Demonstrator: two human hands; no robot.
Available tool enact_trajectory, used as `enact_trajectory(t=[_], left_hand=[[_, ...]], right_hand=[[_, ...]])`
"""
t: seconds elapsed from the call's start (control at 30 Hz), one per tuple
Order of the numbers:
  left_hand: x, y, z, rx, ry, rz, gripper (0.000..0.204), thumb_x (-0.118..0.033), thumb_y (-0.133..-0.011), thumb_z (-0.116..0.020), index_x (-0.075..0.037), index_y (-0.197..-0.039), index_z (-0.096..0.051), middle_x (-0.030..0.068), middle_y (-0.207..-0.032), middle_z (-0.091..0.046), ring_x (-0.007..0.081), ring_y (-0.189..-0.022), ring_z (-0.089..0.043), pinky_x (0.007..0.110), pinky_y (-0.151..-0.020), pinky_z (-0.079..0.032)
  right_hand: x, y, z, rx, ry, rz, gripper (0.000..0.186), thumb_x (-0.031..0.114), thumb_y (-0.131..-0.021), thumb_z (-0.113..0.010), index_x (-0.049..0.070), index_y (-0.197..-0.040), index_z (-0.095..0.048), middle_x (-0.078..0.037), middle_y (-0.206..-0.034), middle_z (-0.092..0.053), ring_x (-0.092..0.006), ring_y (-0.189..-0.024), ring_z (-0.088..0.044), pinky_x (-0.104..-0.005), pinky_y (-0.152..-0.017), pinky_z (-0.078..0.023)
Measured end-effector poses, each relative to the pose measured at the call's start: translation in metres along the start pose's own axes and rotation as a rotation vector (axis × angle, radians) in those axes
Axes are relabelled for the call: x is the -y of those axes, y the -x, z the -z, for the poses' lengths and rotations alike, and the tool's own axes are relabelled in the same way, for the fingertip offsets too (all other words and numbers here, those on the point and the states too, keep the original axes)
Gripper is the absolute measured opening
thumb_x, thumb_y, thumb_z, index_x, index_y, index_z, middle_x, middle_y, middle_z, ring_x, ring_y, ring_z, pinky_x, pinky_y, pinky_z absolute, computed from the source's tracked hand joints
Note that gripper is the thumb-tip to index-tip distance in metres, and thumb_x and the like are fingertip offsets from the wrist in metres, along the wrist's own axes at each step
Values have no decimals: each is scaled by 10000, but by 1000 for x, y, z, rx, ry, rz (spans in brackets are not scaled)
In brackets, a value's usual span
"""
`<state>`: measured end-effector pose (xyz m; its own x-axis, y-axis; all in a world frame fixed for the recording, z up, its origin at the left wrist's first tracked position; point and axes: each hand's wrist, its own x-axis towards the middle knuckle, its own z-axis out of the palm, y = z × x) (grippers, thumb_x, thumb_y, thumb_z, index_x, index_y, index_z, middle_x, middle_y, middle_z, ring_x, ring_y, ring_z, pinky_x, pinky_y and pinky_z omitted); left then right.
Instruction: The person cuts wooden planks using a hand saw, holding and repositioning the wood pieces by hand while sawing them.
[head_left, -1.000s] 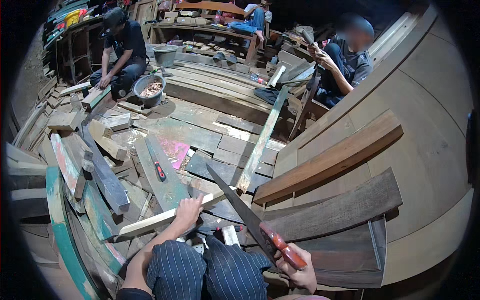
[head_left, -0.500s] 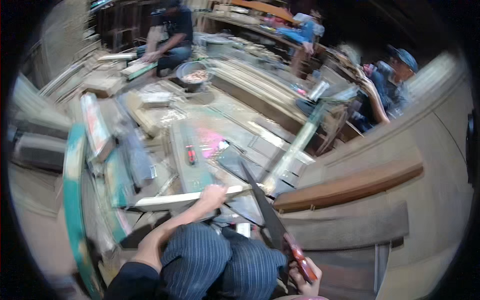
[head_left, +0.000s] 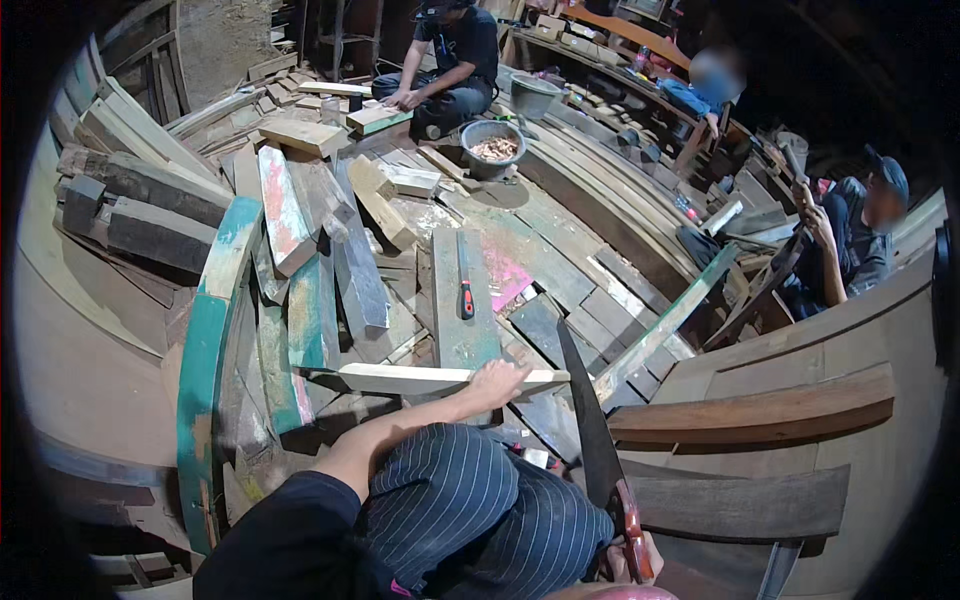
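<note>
The strip (head_left: 420,378) lies crosswise before our knees (head_left: 450,480), over the near end of a board (head_left: 450,340); it looks like one whole length, and we can make out no notch in it; so, in our judgement, the sawing is at its very start at most, with the whole cut left to do.

Our left hand (head_left: 499,384) is closed over the strip towards its right end, fingers curled on it, though we cannot tell how they sit underneath; our right hand (head_left: 652,562) is wrapped about the handle of the saw (head_left: 590,430), partly hidden; the blade points away from us, right by the strip's end, touching or just beside it, we cannot tell which.

Further out, a screwdriver (head_left: 466,300) rests on the board, near a pink sheet (head_left: 508,280); a brown plank (head_left: 760,408) lies to our right; beyond sit a bucket (head_left: 490,171) of chips and a co-worker (head_left: 455,50).
</note>
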<state>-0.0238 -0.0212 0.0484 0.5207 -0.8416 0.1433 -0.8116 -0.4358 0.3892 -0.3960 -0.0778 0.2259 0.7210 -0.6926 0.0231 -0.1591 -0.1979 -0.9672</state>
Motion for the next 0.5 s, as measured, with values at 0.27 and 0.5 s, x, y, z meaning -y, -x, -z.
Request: enact_trajectory(t=[0.27, 0.5], left_hand=[[0, -4, 6, 114, -28, 68, 511, -316, -805, -740, -55, -1206, -560, 202, -867, -682, 394, -867, -675, 492, -761, -541], [4, -4, -7, 84, -101, -34, 552, -330, -812, -748, -81, -1248, -520, 197, -853, -689, 383, -820, -682, 495, -720, -540]], right_hand=[[7, -5, 3, 33, -24, -131, 88, -14, -858, -639, -13, -934, -594, 0, -696, -573, -42, -582, -497, -214, -537, -388], [28, 1, 3, 20, 68, -178, 120, 49, -868, -689, -1, -938, -605, -32, -715, -591, -69, -656, -541, -235, -604, -442]])
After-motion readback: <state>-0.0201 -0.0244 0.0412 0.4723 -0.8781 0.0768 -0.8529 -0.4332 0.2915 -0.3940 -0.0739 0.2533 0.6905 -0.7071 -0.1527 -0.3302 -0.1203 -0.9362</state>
